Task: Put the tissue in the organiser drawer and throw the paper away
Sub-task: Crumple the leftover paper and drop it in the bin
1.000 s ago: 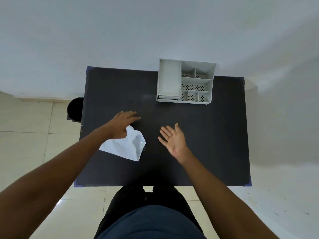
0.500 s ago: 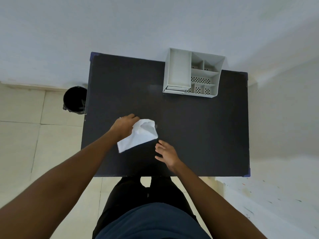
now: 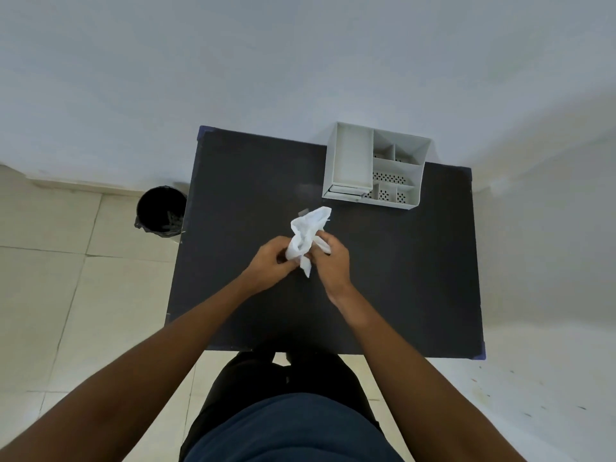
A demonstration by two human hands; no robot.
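Note:
A crumpled white paper (image 3: pixel 308 233) is held up over the middle of the black table (image 3: pixel 416 278). My left hand (image 3: pixel 271 263) grips its lower left part and my right hand (image 3: pixel 331 263) grips its right side, so both hands close on it. Its upper end sticks out above the fingers. The white desk organiser (image 3: pixel 375 170) stands at the table's far right, with its low drawer front (image 3: pixel 343 194) facing me and looking shut. Left of the table, on the floor, stands a black bin (image 3: pixel 161 210). I see no separate tissue.
A pale wall runs behind the table and along the right side. Tiled floor lies to the left and in front of the table. My legs stand against the table's near edge (image 3: pixel 333 351).
The paper lay flat under my left hand; it has been lifted, moved right and crumpled. My right hand, open before, has closed on it.

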